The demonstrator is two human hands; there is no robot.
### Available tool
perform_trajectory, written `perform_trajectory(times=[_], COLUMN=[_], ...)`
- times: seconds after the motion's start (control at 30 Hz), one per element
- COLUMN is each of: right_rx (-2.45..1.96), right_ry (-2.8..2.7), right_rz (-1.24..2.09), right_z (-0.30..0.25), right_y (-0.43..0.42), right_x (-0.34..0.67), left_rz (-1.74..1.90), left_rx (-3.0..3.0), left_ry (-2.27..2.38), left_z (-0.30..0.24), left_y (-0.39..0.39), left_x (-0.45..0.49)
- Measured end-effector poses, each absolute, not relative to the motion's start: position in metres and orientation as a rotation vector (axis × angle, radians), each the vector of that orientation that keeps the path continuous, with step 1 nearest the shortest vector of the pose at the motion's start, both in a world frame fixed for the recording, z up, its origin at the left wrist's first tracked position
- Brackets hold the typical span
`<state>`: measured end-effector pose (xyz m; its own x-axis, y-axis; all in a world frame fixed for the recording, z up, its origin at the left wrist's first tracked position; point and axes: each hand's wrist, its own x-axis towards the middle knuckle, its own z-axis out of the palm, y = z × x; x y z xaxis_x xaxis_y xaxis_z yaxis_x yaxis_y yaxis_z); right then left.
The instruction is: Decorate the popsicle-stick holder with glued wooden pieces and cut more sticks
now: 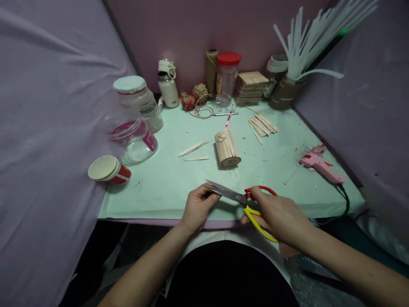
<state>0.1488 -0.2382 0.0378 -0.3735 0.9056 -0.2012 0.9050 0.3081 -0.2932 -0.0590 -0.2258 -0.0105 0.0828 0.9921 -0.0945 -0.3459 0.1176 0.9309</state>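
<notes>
My right hand (283, 216) grips scissors (232, 195) with one red and one yellow handle. Their blades are slightly apart and point left over my left hand (198, 209). The fingers of that hand are pinched together at the blades, and what they hold is too small or hidden to name. Beyond the scissors, a cylinder covered in wooden craft sticks (227, 149) lies on its side, a small bow-like piece on its top. Several loose craft sticks (193, 148) lie left of it, and a spread of more sticks (262, 124) is at its right.
A pink glue gun (322, 167) with a cord lies at the right. Paper cups (110, 169) and a clear plastic tub (140, 143) are at the left. Along the back stand a white bottle (169, 87), a red-lidded jar (227, 79), stacked wooden squares (251, 87) and a pot of white strips (286, 91).
</notes>
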Motion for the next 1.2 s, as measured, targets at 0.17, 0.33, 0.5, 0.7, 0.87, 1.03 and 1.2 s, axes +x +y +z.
perform_trajectory(times=[0.17, 0.33, 0.5, 0.7, 0.87, 1.03, 1.2], right_rx=[-1.750, -1.486, -1.261, -1.154, -1.173, -1.157, -1.139], right_ry=[-2.059, -1.684, -1.501, -1.437, -1.411, -1.324, -1.314], right_rz=[0.892, 1.136, 1.271, 1.298, 1.334, 1.402, 1.440], right_z=[0.036, 0.037, 0.036, 0.028, 0.027, 0.024, 0.021], right_y=[-0.226, -0.220, -0.222, -0.221, -0.219, -0.219, -0.219], right_x=[0.156, 0.145, 0.124, 0.117, 0.117, 0.119, 0.120], left_rz=[1.176, 1.038, 0.899, 0.871, 0.844, 0.835, 0.800], left_rx=[0.750, 0.480, 0.361, 0.355, 0.366, 0.344, 0.364], left_ry=[1.014, 0.993, 0.965, 0.942, 0.931, 0.917, 0.903], left_z=[-0.006, 0.003, 0.013, 0.015, 0.014, 0.018, 0.017], left_y=[-0.225, -0.227, -0.226, -0.226, -0.228, -0.228, -0.228], left_x=[-0.056, -0.052, -0.048, -0.046, -0.046, -0.046, -0.048])
